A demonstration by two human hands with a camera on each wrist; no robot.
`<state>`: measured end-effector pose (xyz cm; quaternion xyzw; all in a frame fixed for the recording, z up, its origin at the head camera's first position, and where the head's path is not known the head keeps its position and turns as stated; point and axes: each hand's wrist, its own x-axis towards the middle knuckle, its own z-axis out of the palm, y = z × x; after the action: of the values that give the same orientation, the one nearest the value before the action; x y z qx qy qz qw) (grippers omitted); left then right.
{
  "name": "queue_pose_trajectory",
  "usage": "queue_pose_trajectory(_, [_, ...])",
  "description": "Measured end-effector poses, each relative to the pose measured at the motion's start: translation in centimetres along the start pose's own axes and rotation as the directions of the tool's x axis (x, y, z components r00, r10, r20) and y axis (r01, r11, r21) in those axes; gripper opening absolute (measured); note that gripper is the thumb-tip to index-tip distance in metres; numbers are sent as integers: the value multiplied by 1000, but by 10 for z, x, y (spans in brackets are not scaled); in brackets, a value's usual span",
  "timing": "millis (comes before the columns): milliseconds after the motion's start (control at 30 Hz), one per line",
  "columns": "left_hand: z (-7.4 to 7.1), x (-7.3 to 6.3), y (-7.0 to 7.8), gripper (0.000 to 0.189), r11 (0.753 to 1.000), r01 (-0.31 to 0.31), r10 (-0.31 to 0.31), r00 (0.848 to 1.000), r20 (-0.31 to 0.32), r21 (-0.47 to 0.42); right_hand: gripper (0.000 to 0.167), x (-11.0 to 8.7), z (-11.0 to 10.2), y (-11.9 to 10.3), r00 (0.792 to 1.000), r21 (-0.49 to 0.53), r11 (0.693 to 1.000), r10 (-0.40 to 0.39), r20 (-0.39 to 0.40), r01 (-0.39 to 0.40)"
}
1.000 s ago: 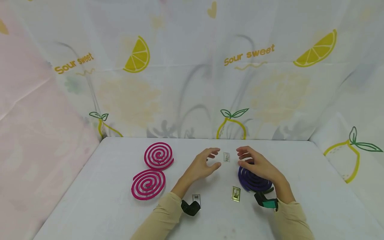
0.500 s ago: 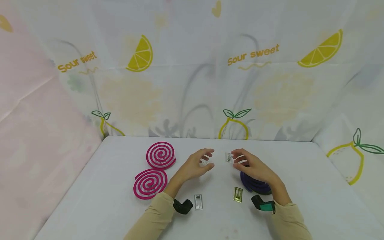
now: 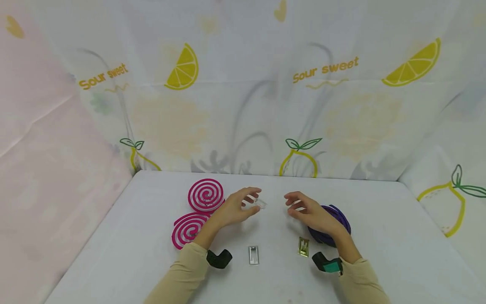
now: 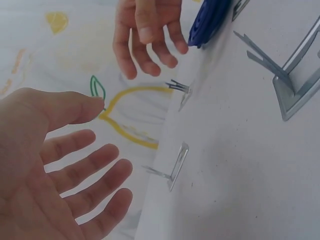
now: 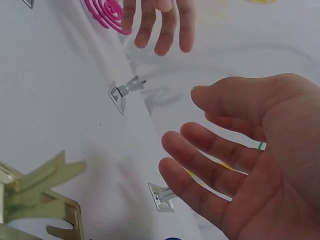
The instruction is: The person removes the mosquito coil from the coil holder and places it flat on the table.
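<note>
Hands both raised over a white tabletop (image 3: 410, 236), palms turned toward each other, a wide gap between them. Left hand (image 3: 235, 207): fingers bent a little and spread, thumb well off the fingertips, nothing held. Far-left silver mosquito-coil stand (image 3: 261, 204) lies just past its thumb tip in the head view; the left wrist view puts bare space between that stand and the fingers. Right hand (image 3: 313, 217): fingers loosely bowed, thumb apart, grip likewise vacant. Far-right silver stand (image 5: 161, 196) sits close beyond these fingertips, its prongs partly covered by them in the right wrist view; seen from the left wrist, fingers and metal are apart. Nearer the person, well clear of all fingers: near silver stand (image 3: 253, 255), flat, between the forearms, and gold stand (image 3: 303, 247), to its right, prongs rising from the frame. Dark blue coil (image 3: 339, 217) lies below the right hand, partly hidden by hand and wrist. Upper pink coil (image 3: 206, 195) and lower pink coil (image 3: 191, 231) lie left of the left hand, the lower one partly behind its wrist.
</note>
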<state>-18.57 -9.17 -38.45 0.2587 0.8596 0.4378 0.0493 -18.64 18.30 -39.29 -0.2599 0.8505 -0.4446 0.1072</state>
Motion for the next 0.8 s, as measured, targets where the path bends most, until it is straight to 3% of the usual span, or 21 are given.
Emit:
queue_pose_trajectory(300, [-18,-14,-7,51,1000,10,-10,999,48,12,43,4,12,-7,1000,12,1000,-25,8,25])
queue_pose_trajectory(800, [-58,-46,-24,51,996,7,-7,1000,0,87,45,17,36,-15,997,67,996,-63,52,60])
